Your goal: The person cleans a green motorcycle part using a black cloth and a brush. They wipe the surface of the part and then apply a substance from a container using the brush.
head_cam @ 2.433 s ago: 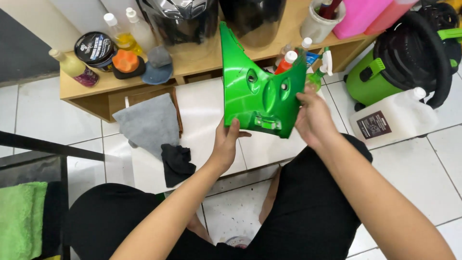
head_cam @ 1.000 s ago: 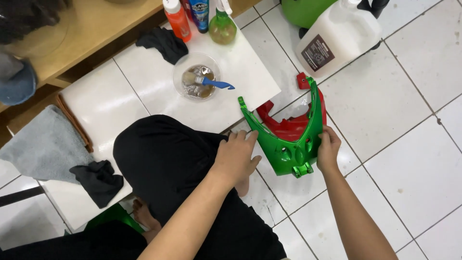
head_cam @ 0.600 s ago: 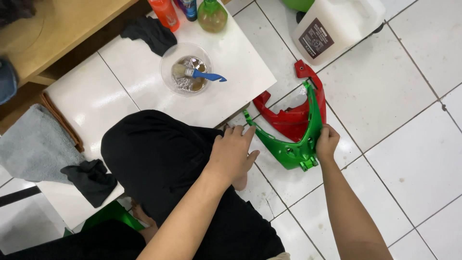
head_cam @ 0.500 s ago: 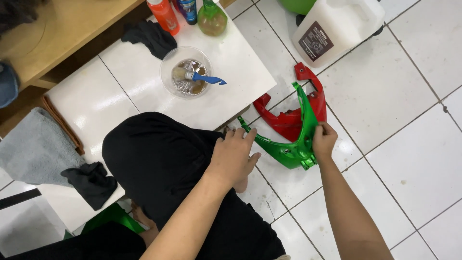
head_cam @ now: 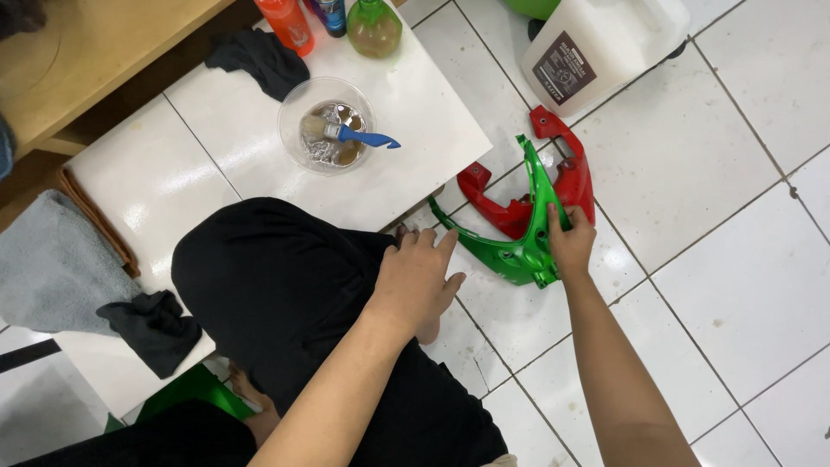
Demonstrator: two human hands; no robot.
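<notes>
Two hands: right hand [head_cam: 571,246] clasps green panel [head_cam: 519,238], propped against red panel [head_cam: 553,186], centre-right; left hand [head_cam: 415,281] open, empty on knee.

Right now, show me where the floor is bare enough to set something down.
Bare tiles lie right of the right hand, below the white jug. Crowded: the green panel lies against the red panel by the white board, which bears a bowl and bottles.

Our right hand [head_cam: 571,246] grips the green fairing panel [head_cam: 527,229] on the tiled floor [head_cam: 718,259], against a red panel [head_cam: 519,203]; our left hand [head_cam: 419,281] rests on our knee, fingers spread.
</notes>
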